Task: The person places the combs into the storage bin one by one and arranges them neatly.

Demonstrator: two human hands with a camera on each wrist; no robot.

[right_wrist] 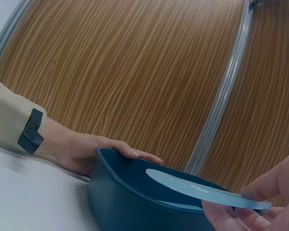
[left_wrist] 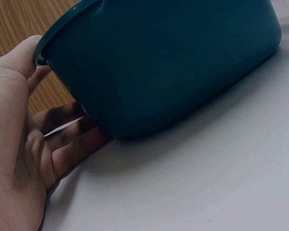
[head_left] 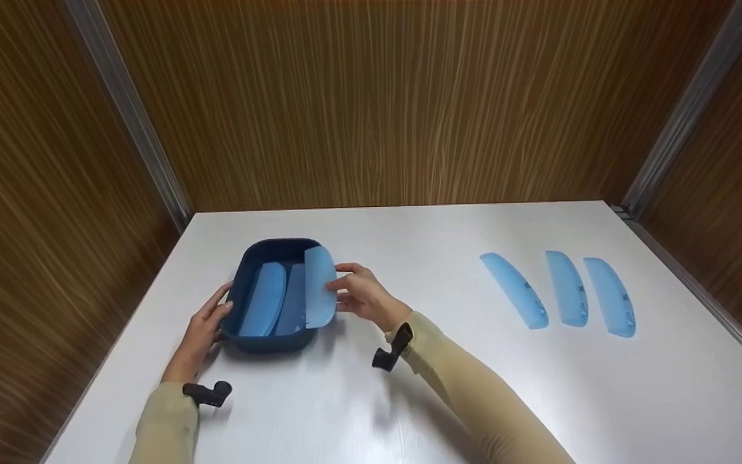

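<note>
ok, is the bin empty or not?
Not empty: the head view shows a blue strip lying inside the bin. Another strip is in the right hand, over the rim.

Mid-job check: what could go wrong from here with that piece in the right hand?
The right hand pinches the light blue piece only by its outer edge, so it might tilt or slip. It overlaps the right side of the dark blue bin, so it could catch on the rim if lowered there. The left hand touches only the opposite side, so a bump might shift the bin.
</note>
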